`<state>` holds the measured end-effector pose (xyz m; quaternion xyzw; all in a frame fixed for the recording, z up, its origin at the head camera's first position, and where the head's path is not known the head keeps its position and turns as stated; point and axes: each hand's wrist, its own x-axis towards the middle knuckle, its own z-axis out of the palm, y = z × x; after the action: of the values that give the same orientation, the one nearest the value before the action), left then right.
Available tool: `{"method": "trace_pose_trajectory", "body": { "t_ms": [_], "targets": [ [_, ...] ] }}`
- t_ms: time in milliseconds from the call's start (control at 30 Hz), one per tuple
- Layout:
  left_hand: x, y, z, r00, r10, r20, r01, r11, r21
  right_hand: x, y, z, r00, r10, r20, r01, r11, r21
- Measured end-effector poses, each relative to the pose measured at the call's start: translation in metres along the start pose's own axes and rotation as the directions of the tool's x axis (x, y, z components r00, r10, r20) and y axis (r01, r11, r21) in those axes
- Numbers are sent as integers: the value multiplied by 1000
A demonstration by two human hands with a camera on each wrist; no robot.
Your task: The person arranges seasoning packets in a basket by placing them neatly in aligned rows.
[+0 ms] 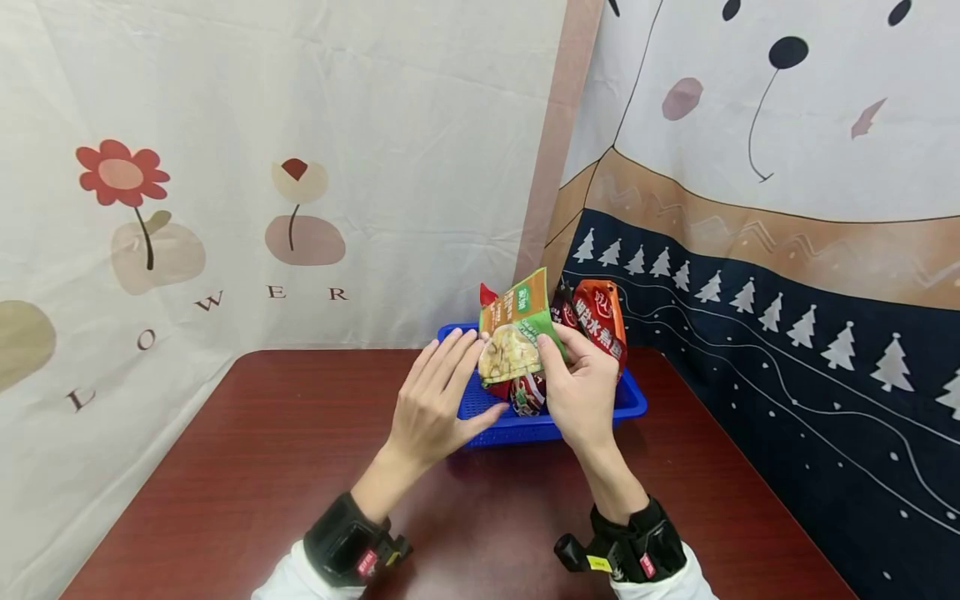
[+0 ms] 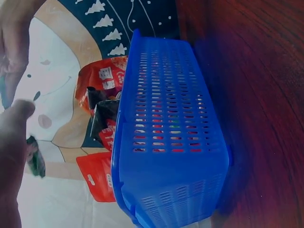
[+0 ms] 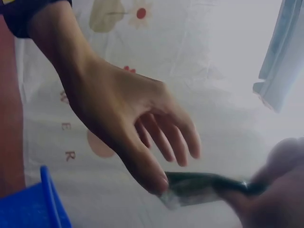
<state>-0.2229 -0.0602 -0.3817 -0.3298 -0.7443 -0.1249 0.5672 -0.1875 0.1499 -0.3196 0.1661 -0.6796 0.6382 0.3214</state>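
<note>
A green and brown snack packet (image 1: 517, 333) with a picture of pale food on it is held up over a blue basket (image 1: 517, 433). My right hand (image 1: 585, 387) pinches its right edge between thumb and fingers. On the packet's other side is my left hand (image 1: 435, 400), fingers extended; in the right wrist view its thumb (image 3: 154, 180) meets or nearly meets the packet's end. Inside the basket stand an orange-red bag (image 1: 598, 312), a dark red packet (image 1: 528, 393) and a red packet (image 2: 97, 178) with a hanging hole. Their lower parts are hidden.
The basket stands on a dark red wooden table (image 1: 300, 450), toward its back edge. A pale cloth with flower prints (image 1: 300, 100) hangs behind, and a patterned cloth with white trees (image 1: 787, 350) hangs along the right side.
</note>
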Motion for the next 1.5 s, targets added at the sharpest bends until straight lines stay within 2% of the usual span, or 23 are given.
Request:
{"method": "trace_pose_trajectory", "body": {
  "t_ms": [100, 200, 300, 400, 500, 600, 733, 800, 833, 900, 933, 1100, 1300, 1400, 1500],
  "targets": [
    [-4, -3, 0, 994, -63, 95, 70, 994, -82, 5, 2, -7, 1000, -17, 1, 17, 999, -31],
    [-8, -6, 1, 977, -107, 186, 136, 979, -150, 10, 5, -14, 1000, -13, 13, 14, 999, -43],
    [-12, -10, 2, 954, -124, 272, 176, 968, -177, 13, 6, -20, 1000, -5, 23, 7, 999, -50],
    [-16, -12, 2, 919, -119, 376, 192, 968, -163, 17, 8, -26, 1000, -3, 31, 5, 997, -81],
    [-20, -14, 2, 871, -99, 482, 194, 969, -151, 20, 9, -30, 999, -10, 37, 15, 991, -133],
    [-27, -18, 4, 804, -84, 588, 224, 960, -169, 23, 12, -31, 999, -22, 40, 28, 986, -167],
    [-35, -22, 10, 702, -46, 711, 289, 931, -225, 25, 15, -31, 998, -36, 53, 45, 980, -193],
    [-38, -23, 13, 662, -14, 749, 301, 921, -248, 27, 18, -30, 997, -44, 64, 56, 976, -211],
    [-40, -24, 14, 652, 4, 758, 297, 919, -259, 27, 19, -30, 996, -46, 70, 61, 974, -220],
    [-43, -24, 15, 645, 35, 763, 281, 918, -279, 29, 21, -28, 995, -50, 82, 68, 967, -244],
    [-44, -25, 16, 649, 45, 760, 271, 919, -286, 29, 22, -28, 995, -49, 88, 70, 965, -253],
    [-50, -25, 18, 676, 58, 734, 228, 931, -284, 31, 28, -24, 994, -24, 111, 56, 955, -292],
    [-51, -20, 19, 697, 58, 715, 214, 935, -284, 29, 38, -16, 986, -13, 168, 68, 943, -326],
    [-50, -16, 18, 706, 59, 706, 209, 935, -287, 27, 45, -9, 979, -2, 206, 78, 930, -359],
    [-51, -12, 17, 726, 55, 685, 192, 941, -278, 25, 53, -3, 971, 10, 240, 90, 911, -403]
  ]
}}
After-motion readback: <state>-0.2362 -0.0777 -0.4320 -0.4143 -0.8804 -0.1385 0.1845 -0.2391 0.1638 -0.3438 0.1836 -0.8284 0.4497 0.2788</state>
